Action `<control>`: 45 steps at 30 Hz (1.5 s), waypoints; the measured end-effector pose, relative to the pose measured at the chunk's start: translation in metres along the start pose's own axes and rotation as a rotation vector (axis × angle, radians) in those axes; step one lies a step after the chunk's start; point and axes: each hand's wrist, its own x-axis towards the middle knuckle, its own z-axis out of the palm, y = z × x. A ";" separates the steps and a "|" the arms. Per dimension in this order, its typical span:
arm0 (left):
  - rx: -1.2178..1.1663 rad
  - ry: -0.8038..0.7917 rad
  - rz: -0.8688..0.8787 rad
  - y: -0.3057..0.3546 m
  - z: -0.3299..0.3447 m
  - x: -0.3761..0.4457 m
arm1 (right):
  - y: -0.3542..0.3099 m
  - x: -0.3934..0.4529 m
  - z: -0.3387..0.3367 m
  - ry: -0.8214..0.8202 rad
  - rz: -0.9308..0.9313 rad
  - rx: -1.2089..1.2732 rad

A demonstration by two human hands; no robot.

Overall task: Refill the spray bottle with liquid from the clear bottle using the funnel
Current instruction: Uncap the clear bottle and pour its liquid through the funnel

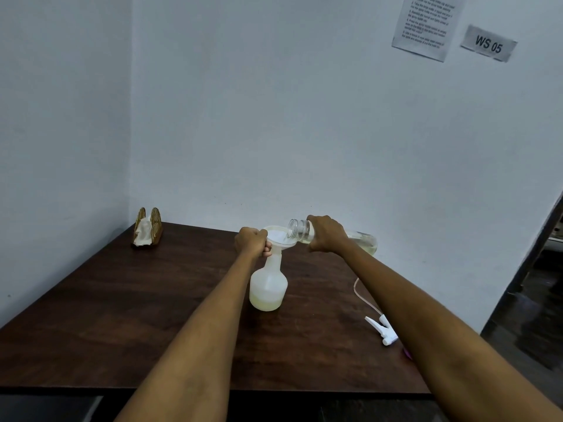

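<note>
The spray bottle [268, 287] stands upright mid-table [122, 315], a little pale liquid at its bottom, the funnel [278, 236] seated in its neck. My left hand [252, 242] is closed around that neck under the funnel. My right hand [326, 234] grips the clear bottle [332, 236], tipped nearly flat, mouth over the funnel. The sprayer head [382, 328] lies right of the spray bottle.

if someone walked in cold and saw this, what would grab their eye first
Mid-table, the right hand tips a clear bottle nearly flat, its mouth over a white funnel set in the spray bottle, which the left hand steadies at the neck. A shallow layer of pale yellow liquid sits at the spray bottle's bottom. Its white trigger head lies loose on the table, right of the spray bottle.
</note>
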 end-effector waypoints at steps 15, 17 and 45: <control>-0.021 0.002 -0.013 -0.001 0.001 0.003 | 0.001 -0.003 0.003 0.001 -0.009 0.014; -0.015 -0.001 -0.010 -0.001 0.001 0.003 | 0.001 -0.002 0.003 0.002 -0.009 0.015; -0.051 -0.005 0.003 0.000 -0.001 0.000 | 0.000 -0.001 0.003 0.007 -0.006 -0.003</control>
